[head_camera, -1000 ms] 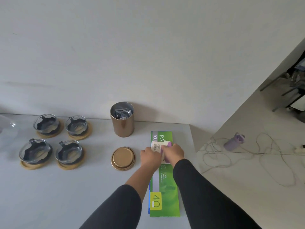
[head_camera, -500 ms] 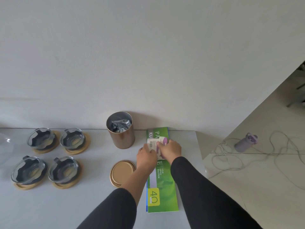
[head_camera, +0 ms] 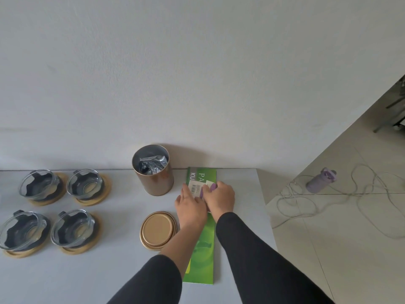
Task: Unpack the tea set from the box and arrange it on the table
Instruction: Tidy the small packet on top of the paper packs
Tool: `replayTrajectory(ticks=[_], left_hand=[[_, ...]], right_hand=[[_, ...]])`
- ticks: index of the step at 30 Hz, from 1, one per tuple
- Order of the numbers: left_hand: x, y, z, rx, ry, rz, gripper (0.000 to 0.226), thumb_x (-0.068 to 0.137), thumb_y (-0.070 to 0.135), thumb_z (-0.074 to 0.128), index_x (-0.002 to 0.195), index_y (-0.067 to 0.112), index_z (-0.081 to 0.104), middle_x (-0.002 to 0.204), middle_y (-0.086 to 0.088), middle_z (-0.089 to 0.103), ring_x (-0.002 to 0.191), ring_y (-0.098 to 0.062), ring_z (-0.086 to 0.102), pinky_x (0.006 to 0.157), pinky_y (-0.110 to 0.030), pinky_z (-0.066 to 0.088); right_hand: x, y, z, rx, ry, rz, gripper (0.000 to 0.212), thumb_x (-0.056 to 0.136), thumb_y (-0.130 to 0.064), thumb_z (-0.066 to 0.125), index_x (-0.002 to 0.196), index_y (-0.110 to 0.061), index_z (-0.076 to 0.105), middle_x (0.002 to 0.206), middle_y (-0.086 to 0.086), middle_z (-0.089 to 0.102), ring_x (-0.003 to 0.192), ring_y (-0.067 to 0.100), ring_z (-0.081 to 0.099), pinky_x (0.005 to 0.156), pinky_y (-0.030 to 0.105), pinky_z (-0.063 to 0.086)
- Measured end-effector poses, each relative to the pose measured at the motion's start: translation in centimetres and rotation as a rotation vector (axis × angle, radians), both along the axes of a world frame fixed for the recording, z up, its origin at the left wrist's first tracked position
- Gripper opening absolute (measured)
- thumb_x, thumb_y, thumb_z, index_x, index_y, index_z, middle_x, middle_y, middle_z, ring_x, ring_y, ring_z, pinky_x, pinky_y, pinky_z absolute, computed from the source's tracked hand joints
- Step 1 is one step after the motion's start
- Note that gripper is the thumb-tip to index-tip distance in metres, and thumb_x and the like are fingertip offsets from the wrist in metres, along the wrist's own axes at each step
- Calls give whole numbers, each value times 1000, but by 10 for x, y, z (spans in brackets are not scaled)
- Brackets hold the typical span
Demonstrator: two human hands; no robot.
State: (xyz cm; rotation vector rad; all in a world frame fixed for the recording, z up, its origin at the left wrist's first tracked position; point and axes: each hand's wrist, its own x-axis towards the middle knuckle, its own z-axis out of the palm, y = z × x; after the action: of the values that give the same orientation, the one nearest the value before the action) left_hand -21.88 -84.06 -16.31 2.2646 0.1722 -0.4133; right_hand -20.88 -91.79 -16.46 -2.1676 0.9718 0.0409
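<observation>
Both hands are together at the far right of the table (head_camera: 65, 279), out at about one o'clock from the camera. The left hand (head_camera: 190, 208) and the right hand (head_camera: 220, 199) are both pinching a small packet (head_camera: 197, 189), white and purple with a barcode, fingers closed on it from either side. It sits just over the top end of a long green booklet (head_camera: 205, 249) that lies flat along the table's right side.

At twelve o'clock, just beside the hands, a copper-coloured tin (head_camera: 153, 174) stands upright and open, a crumpled silver bag (head_camera: 151, 164) inside it. Its round lid (head_camera: 158, 231) lies flat on the table at six o'clock from the tin, touching the left wrist's edge.

Over at nine o'clock, four glass cups (head_camera: 82, 186) sit on wooden coasters (head_camera: 93, 199), two by two, well apart from the hands.

On the floor at three o'clock, a purple bottle (head_camera: 320, 181) lies among loose cable (head_camera: 291, 207).
</observation>
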Motion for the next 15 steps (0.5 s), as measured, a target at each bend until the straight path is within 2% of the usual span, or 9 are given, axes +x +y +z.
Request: replayTrajectory(ticks=[3,7,10,13,15], left_hand=[[1,3,0,-24,-6,38,59,95,9,34,149,2,14,150,-18,33,136,-34,25,111,-36,20],[4,9,0,-43,21,30,58,95,11,34,149,3,14,149,-16,34,134,-34,26,110,-38,22],[8,12,-4,9,6,-67,54,96,13,33,147,1,17,150,-17,32,133,-33,29,112,-37,21],[10,18,0,43,41,-159,57,96,11,33,148,1,11,155,-15,23,138,-33,23,115,-37,18],[11,24,4,32,60,-195,59,96,11,33,149,3,9,155,-14,22,139,-34,22,115,-39,20]], right_hand=[[3,4,3,-34,-33,64,18,85,-29,58,78,-14,50,98,13,63,87,27,57,70,26,37],[6,7,4,-35,-33,107,16,84,-26,61,81,-14,51,100,12,62,83,23,50,70,25,35],[6,9,3,-3,-20,128,25,87,-28,62,102,-8,58,110,12,53,100,27,55,84,29,42],[6,10,5,35,-25,131,50,87,-25,65,131,-11,46,121,13,47,114,29,51,95,32,43],[4,10,7,75,-32,112,62,86,-26,67,139,-14,37,125,13,44,117,29,50,99,34,43]])
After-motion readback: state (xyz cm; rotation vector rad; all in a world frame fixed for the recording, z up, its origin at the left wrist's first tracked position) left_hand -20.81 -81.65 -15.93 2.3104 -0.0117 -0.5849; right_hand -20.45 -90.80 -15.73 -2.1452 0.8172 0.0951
